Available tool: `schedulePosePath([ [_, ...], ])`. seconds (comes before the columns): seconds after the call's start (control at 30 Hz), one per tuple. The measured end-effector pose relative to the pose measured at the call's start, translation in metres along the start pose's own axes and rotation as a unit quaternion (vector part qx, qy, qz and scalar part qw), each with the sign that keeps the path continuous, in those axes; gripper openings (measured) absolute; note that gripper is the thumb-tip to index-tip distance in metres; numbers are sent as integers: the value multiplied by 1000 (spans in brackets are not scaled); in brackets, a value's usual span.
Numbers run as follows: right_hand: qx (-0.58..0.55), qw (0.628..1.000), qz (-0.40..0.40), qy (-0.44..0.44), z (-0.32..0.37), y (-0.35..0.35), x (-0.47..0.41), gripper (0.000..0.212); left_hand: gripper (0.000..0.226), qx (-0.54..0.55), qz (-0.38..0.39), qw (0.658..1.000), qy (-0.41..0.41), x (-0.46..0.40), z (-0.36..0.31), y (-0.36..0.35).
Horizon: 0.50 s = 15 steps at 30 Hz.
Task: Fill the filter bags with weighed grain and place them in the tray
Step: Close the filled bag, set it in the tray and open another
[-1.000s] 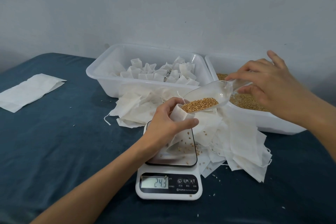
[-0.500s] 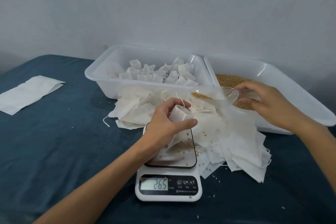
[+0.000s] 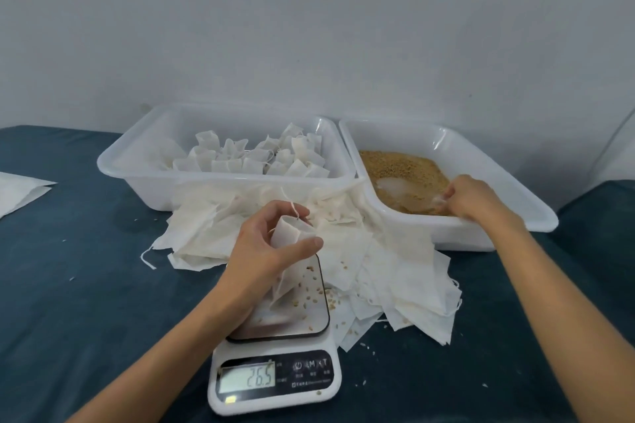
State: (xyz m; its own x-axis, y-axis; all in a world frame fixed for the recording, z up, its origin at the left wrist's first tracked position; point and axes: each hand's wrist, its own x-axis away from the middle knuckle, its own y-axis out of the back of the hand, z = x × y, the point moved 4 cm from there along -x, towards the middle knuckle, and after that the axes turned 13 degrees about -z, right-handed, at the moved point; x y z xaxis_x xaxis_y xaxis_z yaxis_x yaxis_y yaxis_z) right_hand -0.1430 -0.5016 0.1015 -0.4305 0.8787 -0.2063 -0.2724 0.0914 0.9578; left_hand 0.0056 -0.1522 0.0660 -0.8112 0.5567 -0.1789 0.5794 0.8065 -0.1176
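A dark teal cloth-covered bench [image 3: 79, 285] is carrying everything. Directly under the left hand's fingers [image 3: 292, 216], a white digital kitchen scale with a shiny plate [image 3: 278, 374] is sitting on it, its display showing 26.5. A loose heap of flat white filter bags [image 3: 395, 271] is spreading just beyond and to the right of those fingers. Behind the heap, a white plastic tray of filled bags [image 3: 137, 178] is standing, touching a second white plastic tray of golden grain [image 3: 488, 237] where the right hand's fingers [image 3: 446, 194] are reaching in. Far left of both, a flat white sheet [image 3: 19, 192] is lying. Stray grains [image 3: 364, 344] are dotting the cloth near the scale.
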Motion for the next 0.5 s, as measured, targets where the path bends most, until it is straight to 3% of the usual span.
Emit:
schedulePosePath([
  [0.13,38,999,30,3,4,-5,-1,20,40,1,5,1000,-7,-1,1,0],
  [0.23,57,998,28,11,9,-1,4,25,42,0,9,1000,-7,-2,3,0],
  [0.33,-40,990,-114,67,27,17,23,23,39,-6,14,1000,-6,-3,6,0],
  [0.4,-209,941,-228,136,50,30,53,7,34,-16,13,1000,-11,-4,8,0],
  [0.5,-355,863,-273,233,96,30,101,7,20,-60,-7,996,-60,-8,8,4],
])
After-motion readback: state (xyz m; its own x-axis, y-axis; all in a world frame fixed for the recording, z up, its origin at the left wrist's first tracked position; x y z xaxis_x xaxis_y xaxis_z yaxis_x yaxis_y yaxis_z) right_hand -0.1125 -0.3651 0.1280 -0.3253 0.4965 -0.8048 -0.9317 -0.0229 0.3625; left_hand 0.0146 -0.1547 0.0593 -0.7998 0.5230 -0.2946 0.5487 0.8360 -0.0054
